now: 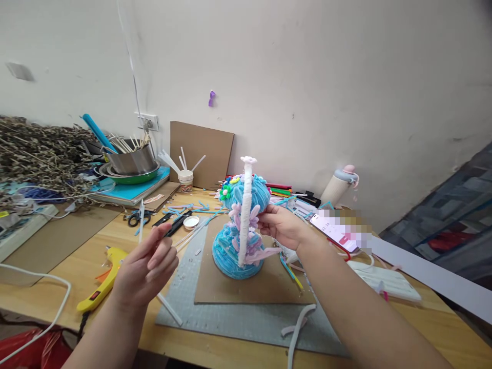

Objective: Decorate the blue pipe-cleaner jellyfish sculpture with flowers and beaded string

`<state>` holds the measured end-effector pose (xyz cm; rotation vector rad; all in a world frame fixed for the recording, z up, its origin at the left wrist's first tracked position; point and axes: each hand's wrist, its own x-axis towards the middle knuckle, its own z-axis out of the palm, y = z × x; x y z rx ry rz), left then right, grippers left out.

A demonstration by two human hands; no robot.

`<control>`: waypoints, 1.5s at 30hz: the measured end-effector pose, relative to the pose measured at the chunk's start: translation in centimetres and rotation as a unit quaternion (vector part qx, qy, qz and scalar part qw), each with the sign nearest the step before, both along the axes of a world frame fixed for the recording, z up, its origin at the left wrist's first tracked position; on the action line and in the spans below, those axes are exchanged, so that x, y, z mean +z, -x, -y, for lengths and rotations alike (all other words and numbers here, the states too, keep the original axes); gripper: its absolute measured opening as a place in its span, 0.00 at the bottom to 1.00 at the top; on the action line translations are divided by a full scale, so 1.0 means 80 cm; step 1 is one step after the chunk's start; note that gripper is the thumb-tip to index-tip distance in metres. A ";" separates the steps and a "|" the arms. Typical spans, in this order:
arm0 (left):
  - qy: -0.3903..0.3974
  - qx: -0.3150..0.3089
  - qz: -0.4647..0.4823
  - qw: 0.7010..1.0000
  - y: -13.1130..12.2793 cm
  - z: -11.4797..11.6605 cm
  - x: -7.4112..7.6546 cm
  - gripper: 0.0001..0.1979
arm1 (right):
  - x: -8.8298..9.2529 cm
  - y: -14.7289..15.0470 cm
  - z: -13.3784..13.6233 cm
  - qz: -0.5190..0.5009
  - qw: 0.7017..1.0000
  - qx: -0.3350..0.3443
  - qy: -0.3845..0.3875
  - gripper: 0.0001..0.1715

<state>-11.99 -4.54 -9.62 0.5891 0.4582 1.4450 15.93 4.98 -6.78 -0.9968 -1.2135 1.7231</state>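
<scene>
A blue fuzzy pipe-cleaner ornament (232, 256) stands upright, with a round base and a domed top bearing small coloured flowers. Along its front rises a white wrapped post (245, 225), capped by a pale flower; pink petal shapes cluster beside it. My right hand (282, 225) grips the ornament's right side, just under the dome, its fingertips partly hidden behind it. To the left, my left hand (148, 266) is raised with its fingers pinched. A white pipe cleaner (169, 309) shows above and below that hand and appears held in it; the grip itself is hidden.
Brown cardboard (215, 294) lies on a grey cutting mat (180, 312) under the ornament. A yellow glue gun (103, 282), scissors (139, 218) and a white cup (185, 180) are on the left. A phone (334, 230), bottle (338, 187) and white power bank (388, 282) sit right.
</scene>
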 end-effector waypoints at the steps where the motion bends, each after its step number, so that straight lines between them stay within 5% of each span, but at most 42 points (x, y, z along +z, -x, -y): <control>1: -0.006 0.017 0.007 1.000 0.000 -0.001 0.001 0.05 | -0.001 0.001 -0.001 -0.006 1.000 -0.003 0.007 0.15; 7: 0.000 0.166 -0.014 0.986 -0.004 -0.001 0.006 0.07 | -0.007 -0.003 -0.004 0.112 0.990 0.007 -0.091 0.18; 13: -0.120 0.256 -0.119 0.952 -0.022 0.017 0.007 0.08 | -0.015 -0.011 -0.014 0.223 0.952 -0.017 -0.209 0.20; 17: -0.209 0.374 -0.245 0.869 -0.042 0.023 0.015 0.07 | -0.016 -0.013 -0.015 0.265 0.927 -0.094 -0.247 0.12; 19: -0.215 0.435 -0.311 0.817 -0.052 0.027 0.025 0.08 | -0.014 -0.013 -0.006 0.266 0.907 -0.196 -0.262 0.11; 22: -0.229 0.497 -0.392 0.740 -0.059 0.035 0.043 0.09 | -0.007 -0.006 0.026 0.214 0.821 -0.412 -0.332 0.10; 24: -0.264 0.485 -0.453 0.700 -0.054 0.040 0.056 0.10 | 0.001 0.002 0.054 0.171 0.772 -0.440 -0.425 0.07; 28: -0.295 0.409 -0.530 0.682 -0.031 0.041 0.090 0.10 | 0.029 0.016 0.095 0.181 0.794 -0.274 -0.511 0.07; 34: -0.252 0.212 -0.622 0.710 -0.025 0.018 0.166 0.18 | 0.089 0.025 0.098 0.202 0.879 -0.069 -0.426 0.08; 39: -0.279 0.156 -0.672 0.668 -0.065 -0.001 0.227 0.16 | 0.137 0.047 0.091 0.130 0.919 0.120 -0.353 0.19; 42: -0.304 0.116 -0.672 0.665 -0.085 -0.012 0.252 0.20 | 0.159 0.057 0.090 0.066 0.922 0.185 -0.334 0.14; 45: -0.314 0.034 -0.660 0.681 -0.092 -0.021 0.265 0.20 | 0.169 0.055 0.087 0.052 0.921 0.180 -0.340 0.09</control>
